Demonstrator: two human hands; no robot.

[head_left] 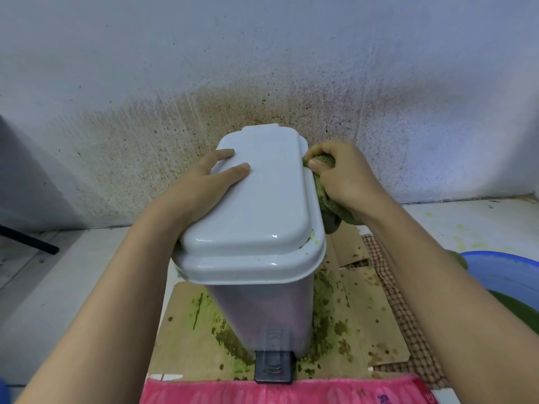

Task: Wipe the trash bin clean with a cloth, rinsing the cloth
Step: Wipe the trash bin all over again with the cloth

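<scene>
Green terry cloth (323,199) is bunched in the right hand (341,176). Its grip is clamped on the wad, with thumb and curled fingers pressing it against the right edge of the lid (262,199) of the trash bin (262,310). The bin stands upright on stained cardboard (367,325) laid on the floor close to a spattered wall (145,126), its pedal (273,367) facing the person. The left hand (207,182) lies on the lid's left side; the fingers that show are straight and flat, the grip apart and holding nothing. It seems placed there to steady the light bin and keep the lid down against the sideways push of wiping. Both forearms reach forward and down, and the right wrist bends inward so the cloth meets the rim. A blue basin (507,275) sits just right of the cardboard, likely kept near for rinsing. Green specks show on the lid's near right corner, so the wiping looks unfinished.
</scene>
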